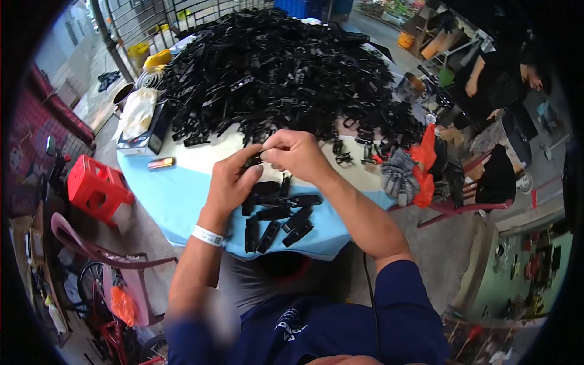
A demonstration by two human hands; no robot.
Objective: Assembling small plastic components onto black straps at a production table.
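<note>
Over the middle of the table, my left hand [233, 176] and my right hand [293, 156] meet, fingers closed on a small black plastic part [254, 159]. Fingers cover most of it, so its exact kind is hidden. Below the hands lies a loose group of black plastic pieces [274, 213], oblong and clip-like. Beyond them rises a large heap of similar black parts [274, 73]. A few small black pieces [344, 159] sit apart to the right of my right hand.
The table [152, 201] has a light blue and cream cover. At its left are a box with a cloth [139, 121] and a small red-yellow pack [161, 163]. Grey gloves [398, 176] and an orange bag [424, 164] lie right. A red stool [97, 188] stands left; another person [499, 79] is right.
</note>
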